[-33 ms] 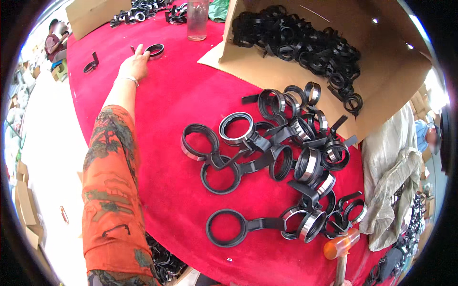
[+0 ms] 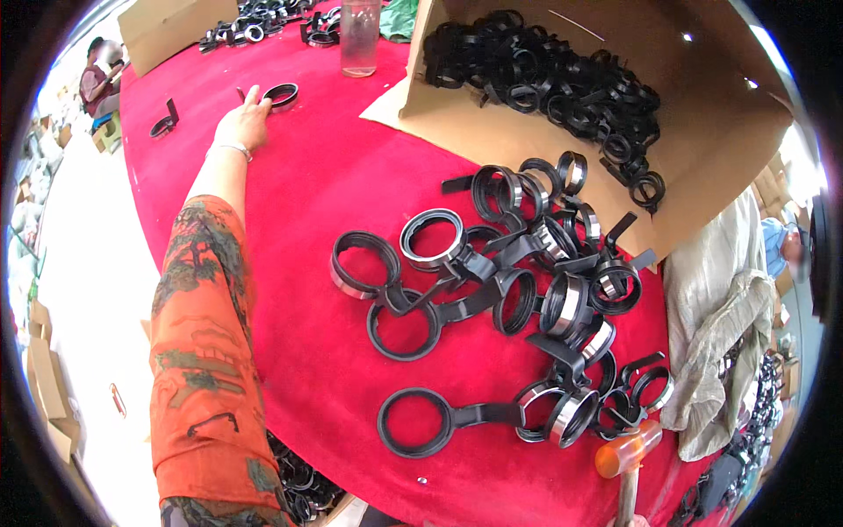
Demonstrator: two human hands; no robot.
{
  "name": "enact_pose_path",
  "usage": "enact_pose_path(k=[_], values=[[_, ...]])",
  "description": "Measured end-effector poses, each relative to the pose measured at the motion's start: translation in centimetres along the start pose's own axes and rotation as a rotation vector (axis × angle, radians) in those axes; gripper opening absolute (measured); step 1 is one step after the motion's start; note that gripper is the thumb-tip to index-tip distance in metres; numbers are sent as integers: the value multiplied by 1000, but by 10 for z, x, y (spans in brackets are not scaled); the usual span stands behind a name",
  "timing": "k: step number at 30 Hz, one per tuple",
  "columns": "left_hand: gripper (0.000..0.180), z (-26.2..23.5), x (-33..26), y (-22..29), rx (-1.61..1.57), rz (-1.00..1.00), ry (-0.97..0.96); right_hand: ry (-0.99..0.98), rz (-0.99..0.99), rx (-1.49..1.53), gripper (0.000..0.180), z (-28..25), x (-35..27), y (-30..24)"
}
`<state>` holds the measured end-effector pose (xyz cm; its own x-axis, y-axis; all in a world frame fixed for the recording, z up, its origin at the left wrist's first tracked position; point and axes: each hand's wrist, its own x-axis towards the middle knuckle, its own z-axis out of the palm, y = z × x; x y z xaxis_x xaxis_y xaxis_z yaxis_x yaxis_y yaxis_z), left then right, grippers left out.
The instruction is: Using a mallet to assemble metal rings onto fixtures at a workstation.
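My left hand [image 2: 241,123] reaches far across the red table [image 2: 334,158], its arm in an orange patterned sleeve. Its fingers are stretched out and the fingertips touch a black ring with a metal liner [image 2: 281,94] lying flat on the cloth; nothing is gripped. A heap of black ring clamps with handles [image 2: 527,290], some with shiny metal liners, lies in the middle of the table. At the lower edge an orange-headed mallet [image 2: 628,455] on a wooden handle pokes up. My right hand is hidden below the frame.
A cardboard box [image 2: 720,149] on its side spills black rings at the back right. A clear bottle [image 2: 360,35] stands behind it, a second box [image 2: 167,26] and more rings at the back left. Beige cloth [image 2: 720,316] hangs at right. A person [image 2: 97,79] sits far left.
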<state>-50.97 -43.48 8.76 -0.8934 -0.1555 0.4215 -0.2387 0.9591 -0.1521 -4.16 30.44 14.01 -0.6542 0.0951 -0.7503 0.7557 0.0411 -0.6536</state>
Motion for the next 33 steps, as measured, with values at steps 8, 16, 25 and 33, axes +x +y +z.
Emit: enact_pose_path(k=[8, 16, 25, 33], values=[[18, 8, -9, 11, 131, -21, 57, -13, -34, -5, 60, -5, -3, 13], [7, -67, -77, 51, 279, 297, 172, -205, 34, 124, 54, -27, 9, 11], [6, -157, -197, 100, 103, 223, 69, -234, -25, 129, 43, -19, 7, 4], [6, -183, -265, 242, -151, 138, -136, -321, -91, 69, 37, -28, 9, 10]])
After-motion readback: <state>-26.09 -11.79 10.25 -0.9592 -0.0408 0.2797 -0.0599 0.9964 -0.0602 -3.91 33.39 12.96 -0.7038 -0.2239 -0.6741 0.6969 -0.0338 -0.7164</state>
